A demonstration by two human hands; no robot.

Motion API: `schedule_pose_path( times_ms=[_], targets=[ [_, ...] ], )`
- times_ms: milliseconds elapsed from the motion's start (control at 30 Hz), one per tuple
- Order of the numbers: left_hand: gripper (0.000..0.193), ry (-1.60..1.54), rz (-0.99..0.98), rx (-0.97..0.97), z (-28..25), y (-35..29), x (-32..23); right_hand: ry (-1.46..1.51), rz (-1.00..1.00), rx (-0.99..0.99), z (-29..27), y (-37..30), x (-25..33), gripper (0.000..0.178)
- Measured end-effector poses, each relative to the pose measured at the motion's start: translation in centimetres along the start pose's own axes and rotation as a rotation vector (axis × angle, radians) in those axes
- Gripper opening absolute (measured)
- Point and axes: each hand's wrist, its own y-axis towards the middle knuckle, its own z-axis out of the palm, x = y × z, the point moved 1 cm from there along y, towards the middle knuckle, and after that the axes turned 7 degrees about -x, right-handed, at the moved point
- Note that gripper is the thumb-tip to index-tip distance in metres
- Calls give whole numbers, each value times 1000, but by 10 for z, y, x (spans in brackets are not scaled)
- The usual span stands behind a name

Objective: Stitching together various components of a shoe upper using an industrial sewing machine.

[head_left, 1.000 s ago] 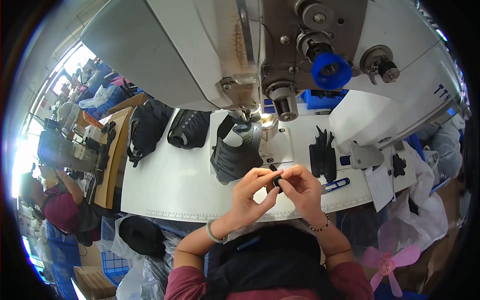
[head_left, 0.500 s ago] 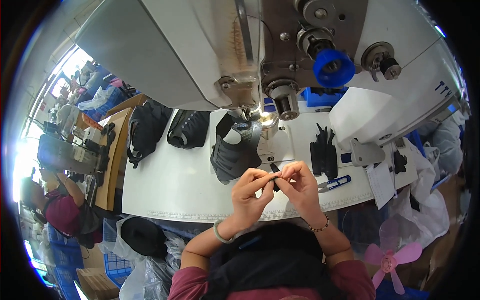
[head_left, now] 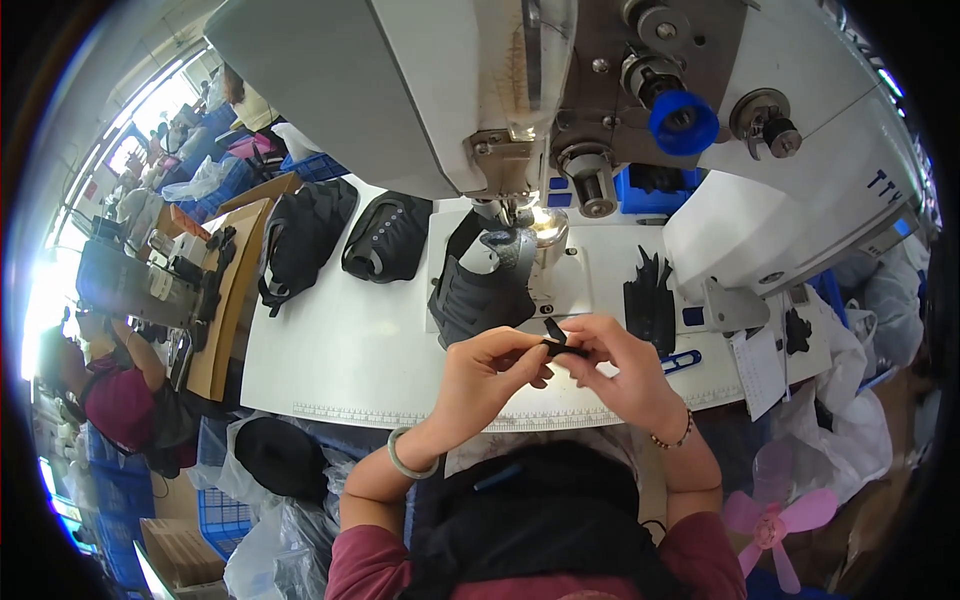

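Note:
Over the near part of the table, my left hand [head_left: 492,378] and my right hand [head_left: 625,372] pinch a small black fabric strip [head_left: 566,349] between their fingertips. One end of the strip sticks up between the two hands; part of it is hidden by my fingers. Just beyond my left hand sits a dark grey shoe upper [head_left: 482,303], under the needle area of a sewing machine [head_left: 510,165]. A pile of similar black strips [head_left: 650,305] lies beyond my right hand. Blue-handled thread snips [head_left: 682,361] lie by that hand, partly covered by it.
Two more black shoe uppers, a nearer one [head_left: 388,238] and a farther one [head_left: 306,240], lie on the left of the white table [head_left: 330,360]. A notepad [head_left: 757,370] hangs at the right edge. A pink fan [head_left: 775,525] stands lower right. Another person [head_left: 125,400] works at far left.
My hands have drawn slightly apart and the strip shows more between them. My right hand now covers more of the snips. The whole view has shifted a little.

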Motion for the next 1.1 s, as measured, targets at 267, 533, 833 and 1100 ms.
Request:
schedule_pose_path(
  times_ms=[267, 533, 833, 1100],
  targets=[
    [13, -92, 10, -117, -2, -1, 4, -472, -365, -115, 8, -1, 10, 32],
    [9, 112, -10, 26, -25, 16, -33, -441, -447, -108, 9, 18, 10, 36],
    [11, -10, 70, -225, -50, 78, -51, 750, 273, -397, 59, 71, 8, 26],
    [11, 70, 52, -254, -48, 68, -35, 447, 254, -260, 42, 61, -1, 25]
  ],
)
